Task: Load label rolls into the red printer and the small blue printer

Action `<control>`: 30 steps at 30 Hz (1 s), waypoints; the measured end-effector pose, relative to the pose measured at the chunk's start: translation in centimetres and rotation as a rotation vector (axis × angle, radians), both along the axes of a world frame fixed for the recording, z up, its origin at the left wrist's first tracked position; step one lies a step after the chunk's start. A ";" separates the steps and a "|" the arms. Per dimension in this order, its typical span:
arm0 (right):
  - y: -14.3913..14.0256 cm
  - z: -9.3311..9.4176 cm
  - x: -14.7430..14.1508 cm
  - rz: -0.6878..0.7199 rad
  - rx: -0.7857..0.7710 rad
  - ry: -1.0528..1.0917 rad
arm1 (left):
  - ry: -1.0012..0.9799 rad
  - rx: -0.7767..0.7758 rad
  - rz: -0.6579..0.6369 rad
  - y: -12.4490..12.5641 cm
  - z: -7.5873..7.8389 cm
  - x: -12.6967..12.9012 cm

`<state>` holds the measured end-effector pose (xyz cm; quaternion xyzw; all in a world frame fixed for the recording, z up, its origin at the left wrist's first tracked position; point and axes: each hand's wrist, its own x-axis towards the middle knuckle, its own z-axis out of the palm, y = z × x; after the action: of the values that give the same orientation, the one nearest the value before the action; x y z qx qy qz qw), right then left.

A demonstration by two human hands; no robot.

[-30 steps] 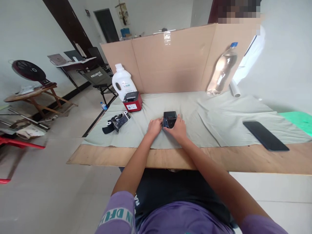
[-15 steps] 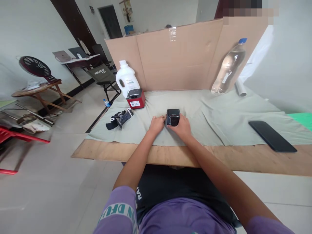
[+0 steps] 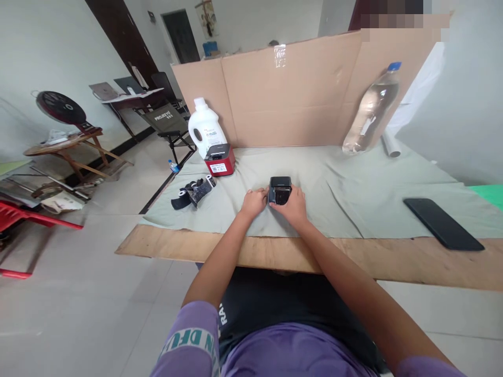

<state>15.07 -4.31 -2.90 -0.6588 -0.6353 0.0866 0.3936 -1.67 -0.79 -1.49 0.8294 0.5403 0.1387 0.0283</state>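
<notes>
A small black box-shaped device [image 3: 280, 182] stands on the cloth, its glossy dark front face toward me. My right hand [image 3: 293, 205] grips it from the right, with the thumb across the lower front and the fingers along the side. At its left side is my left hand [image 3: 255, 201], fingers curled in and fingertips against the device's edge. What lies under those left fingertips is too small to make out. To the left, black straps or wrappings with white roll ends [image 3: 194, 192] lie in a loose heap.
Behind the heap stand a red and black box [image 3: 220, 161] and a white jug [image 3: 206, 128]. A cardboard panel [image 3: 291, 99] closes off the back. On the right are a clear bottle [image 3: 371, 112], a white tube [image 3: 391, 145] and a black phone [image 3: 442, 222] near the wooden front edge [image 3: 275, 251].
The view has shifted slightly. Both hands stay at the black device, and its glossy front face shows a little differently, with a clearer frame around the dark window.
</notes>
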 end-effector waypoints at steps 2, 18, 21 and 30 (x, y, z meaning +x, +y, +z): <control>-0.1 0.0 -0.1 -0.011 -0.002 0.002 | -0.060 -0.017 0.013 0.0 -0.2 0.0; -0.3 0.6 -0.8 -0.054 -0.100 0.026 | -0.565 -0.111 -0.067 1.5 -1.7 -0.2; -0.3 0.8 -0.7 -0.053 -0.109 0.049 | -0.623 -0.121 -0.064 2.4 -1.9 -0.1; -0.7 1.4 -0.6 -0.023 -0.153 0.068 | -0.606 -0.178 0.013 6.5 0.3 1.6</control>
<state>14.51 -4.96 -1.54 -0.6908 -0.6055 0.1527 0.3645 -0.08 5.76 -1.15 0.7411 0.5227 0.3319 0.2595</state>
